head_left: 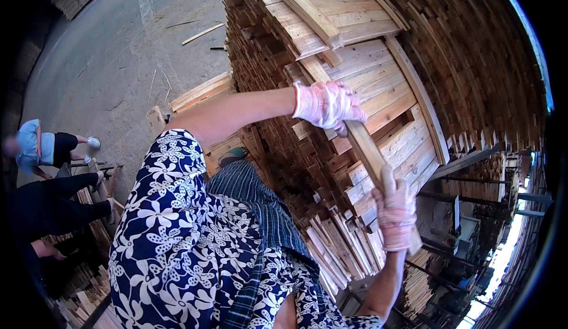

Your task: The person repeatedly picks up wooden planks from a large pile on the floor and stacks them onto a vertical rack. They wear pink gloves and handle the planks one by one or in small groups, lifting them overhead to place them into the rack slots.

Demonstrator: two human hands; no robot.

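A long, narrow wooden plank (368, 150) slants from upper left to lower right across the side of a tall lumber stack. My left hand (330, 105), in a pink-and-white knit glove, is wrapped around its upper part. Lower down, my right hand (395, 212) in a matching glove grips the same plank, one finger stretched along it. The plank's lower end pokes out past my right wrist. Behind it lies a layer of side-by-side boards (390, 101), with a dark gap between some of them. Parts of my fingers are hidden behind the plank.
Tall stacked lumber (461, 51) rises on the right. Thicker planks (307, 10) lie atop the near stack. More boards (204, 92) sit low beside my legs. Two people, one in a light blue top (29, 143), are at the far left. Loose sticks (202, 34) lie on the concrete floor.
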